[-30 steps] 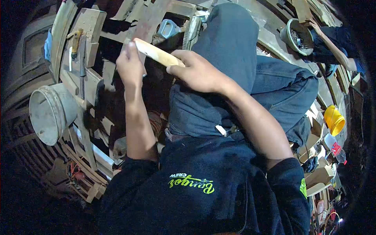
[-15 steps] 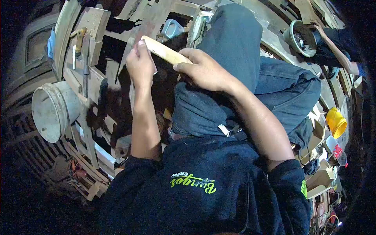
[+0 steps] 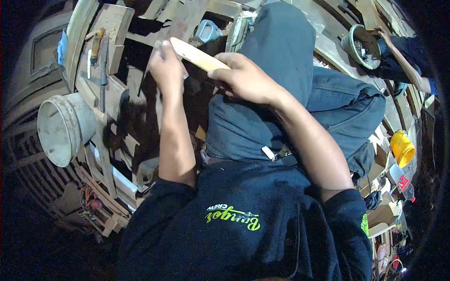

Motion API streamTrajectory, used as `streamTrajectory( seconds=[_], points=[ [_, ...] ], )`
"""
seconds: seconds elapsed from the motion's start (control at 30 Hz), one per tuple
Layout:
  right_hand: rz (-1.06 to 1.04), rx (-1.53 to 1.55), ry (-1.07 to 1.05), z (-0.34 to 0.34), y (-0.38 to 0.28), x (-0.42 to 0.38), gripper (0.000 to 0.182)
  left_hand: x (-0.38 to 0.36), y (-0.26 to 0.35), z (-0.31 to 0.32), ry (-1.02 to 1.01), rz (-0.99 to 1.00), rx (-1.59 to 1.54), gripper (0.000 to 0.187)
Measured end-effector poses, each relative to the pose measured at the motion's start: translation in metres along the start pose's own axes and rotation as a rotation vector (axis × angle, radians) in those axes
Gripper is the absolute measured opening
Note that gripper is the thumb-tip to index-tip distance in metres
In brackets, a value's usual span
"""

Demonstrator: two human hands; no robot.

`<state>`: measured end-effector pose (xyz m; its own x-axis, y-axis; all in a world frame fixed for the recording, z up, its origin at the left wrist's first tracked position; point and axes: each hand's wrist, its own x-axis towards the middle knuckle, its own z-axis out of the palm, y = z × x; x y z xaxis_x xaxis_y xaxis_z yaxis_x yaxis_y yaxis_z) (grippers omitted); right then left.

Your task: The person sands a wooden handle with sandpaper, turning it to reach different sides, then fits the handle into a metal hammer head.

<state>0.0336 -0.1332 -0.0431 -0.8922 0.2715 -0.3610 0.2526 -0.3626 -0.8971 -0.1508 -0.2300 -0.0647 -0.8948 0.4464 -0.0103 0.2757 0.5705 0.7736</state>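
A pale, smooth strip of wood point(image 3: 197, 55) with a rounded end slants across in front of my raised knee. My right hand point(image 3: 248, 79) is closed around its near end, thumb on top. At its far end my left hand point(image 3: 167, 70) is curled closed against the wood. A small pale edge shows below the left fingers; what it belongs to is hidden in the hand.
Left, a wooden bench point(image 3: 108, 33) bears a yellow-handled tool point(image 3: 97, 44) beside a grey bucket point(image 3: 58, 131). A blue jug point(image 3: 207, 32) is ahead. At right, another person's hand point(image 3: 383, 33) is by a basin point(image 3: 358, 49); a yellow container point(image 3: 403, 149) stands nearer.
Both hands and the wood have shifted slightly up in view, and the wood's broad face has turned. The grip of the right hand stays the same.
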Motion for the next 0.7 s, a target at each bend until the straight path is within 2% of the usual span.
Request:
streamTrajectory(
  seconds=[0.03,0.13,0.2,0.23,0.27,0.33,0.37,0.47,0.5,0.6,0.63,0.67,0.7],
  points=[
    [-0.008,-0.003,0.004,-0.001,0.001,0.0,0.024,-0.013,0.01,-0.001,0.011,0.007,0.097,0.048],
    [-0.09,-0.025,0.009,0.0,0.004,-0.002,0.021,-0.017,-0.001,-0.003,0.002,0.055,0.119,0.048],
    [-0.029,-0.002,0.014,0.002,0.001,0.001,0.019,-0.003,0.006,-0.007,-0.052,-0.002,0.005,0.05],
    [-0.003,0.062,-0.012,0.002,0.0,0.004,0.019,-0.011,0.032,-0.006,-0.042,-0.147,-0.022,0.05],
    [0.02,0.114,-0.038,-0.001,-0.002,0.001,0.019,-0.007,0.015,0.003,0.034,-0.096,-0.063,0.051],
    [-0.039,0.123,0.063,-0.001,0.006,0.004,0.031,-0.024,0.014,0.012,0.03,0.032,0.089,0.052],
    [-0.041,0.122,0.07,-0.003,0.009,0.004,0.031,-0.035,0.018,0.012,-0.026,0.05,0.011,0.053],
    [-0.033,0.142,0.043,-0.003,0.012,0.004,0.031,-0.015,0.017,0.01,0.034,0.078,-0.037,0.052],
    [-0.046,0.132,0.028,-0.002,0.01,0.005,0.031,-0.006,0.018,0.006,0.009,0.015,-0.07,0.05],
    [-0.016,0.135,0.039,-0.004,0.002,0.001,0.03,-0.019,0.02,0.011,0.029,-0.001,-0.008,0.05],
    [-0.023,0.148,0.02,-0.005,0.005,0.001,0.029,-0.029,0.017,0.012,0.037,0.1,0.006,0.051],
    [-0.027,0.161,0.002,-0.006,0.007,-0.001,0.028,-0.033,0.009,0.014,0.006,-0.002,-0.058,0.05],
    [-0.015,0.198,-0.011,-0.006,0.002,-0.005,0.027,-0.03,0.013,0.01,0.0,0.092,-0.043,0.05]
  ],
)
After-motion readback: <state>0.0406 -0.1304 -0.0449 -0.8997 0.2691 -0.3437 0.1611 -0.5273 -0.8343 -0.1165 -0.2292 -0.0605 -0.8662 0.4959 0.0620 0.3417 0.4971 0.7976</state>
